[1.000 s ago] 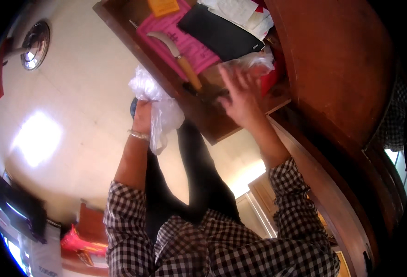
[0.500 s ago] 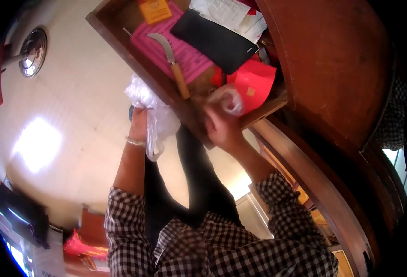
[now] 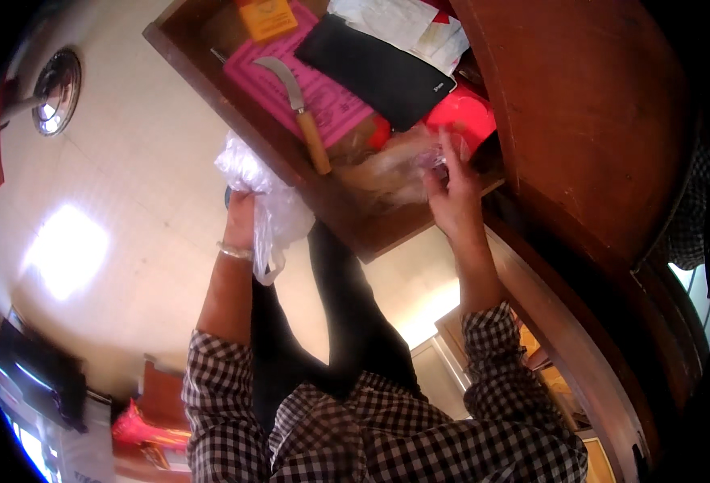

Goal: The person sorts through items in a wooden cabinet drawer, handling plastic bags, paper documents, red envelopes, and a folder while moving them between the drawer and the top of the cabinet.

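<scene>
My left hand [image 3: 241, 211] is closed around a bunched white plastic bag [image 3: 278, 205], outside the left wall of an open wooden drawer [image 3: 262, 137]. A loop of the bag hangs below the wrist. Over the drawer's near right corner reaches my right hand [image 3: 457, 197], index finger stretched out and thumb apart. Its fingertips touch a clear plastic bag [image 3: 391, 173], blurred and spread across the drawer's near end. Beside that plastic lies a curved knife [image 3: 297, 101] with a wooden handle. A red packet [image 3: 464, 117] is partly behind my right fingers.
Further back in the drawer are a black pouch [image 3: 375, 72], a pink printed sheet [image 3: 250, 76], an orange box [image 3: 266, 20] and crumpled white papers [image 3: 391, 20]. A brown wooden surface [image 3: 588, 105] stands to the right. On the left floor is a round metal base [image 3: 57, 92].
My right hand has moved right across the drawer's near end, and its fingers have spread. The clear plastic went from a crumpled bunch to a wider spread, covering part of the red packet. My left hand stays put.
</scene>
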`<control>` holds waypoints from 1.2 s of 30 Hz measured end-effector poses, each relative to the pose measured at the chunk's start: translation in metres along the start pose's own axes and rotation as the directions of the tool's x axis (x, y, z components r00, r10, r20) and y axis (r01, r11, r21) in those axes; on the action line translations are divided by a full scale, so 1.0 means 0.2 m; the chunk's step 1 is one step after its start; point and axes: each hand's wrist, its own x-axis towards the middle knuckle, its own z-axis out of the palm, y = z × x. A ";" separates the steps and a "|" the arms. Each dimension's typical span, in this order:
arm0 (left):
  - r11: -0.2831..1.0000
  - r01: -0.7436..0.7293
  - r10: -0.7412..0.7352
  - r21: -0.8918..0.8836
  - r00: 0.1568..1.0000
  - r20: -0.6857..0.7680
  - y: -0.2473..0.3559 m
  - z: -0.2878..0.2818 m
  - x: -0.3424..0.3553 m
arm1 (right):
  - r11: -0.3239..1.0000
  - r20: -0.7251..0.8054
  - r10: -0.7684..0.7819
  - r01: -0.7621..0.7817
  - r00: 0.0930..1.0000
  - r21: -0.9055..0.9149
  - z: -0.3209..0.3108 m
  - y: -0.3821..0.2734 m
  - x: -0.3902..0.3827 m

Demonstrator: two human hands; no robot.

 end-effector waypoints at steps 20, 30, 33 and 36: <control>0.315 -0.057 0.172 0.947 0.985 0.002 -0.11 -0.13 0.00 | 0.953 0.208 -0.203 0.144 0.957 0.265 0.27 -0.17 -0.94; 0.815 -0.412 0.319 0.407 0.906 0.278 -0.49 0.64 0.90 | 0.999 0.333 -0.049 0.048 0.942 0.012 0.54 0.15 -1.20; 0.324 -0.290 0.384 0.901 0.910 0.154 -0.59 0.82 1.08 | 0.997 0.280 -0.061 0.073 0.958 -0.032 0.57 0.18 -1.22; 0.607 -0.382 0.417 0.697 0.899 0.130 -0.63 0.79 1.08 | 0.999 0.369 -0.031 0.039 0.929 -0.015 0.54 0.14 -1.14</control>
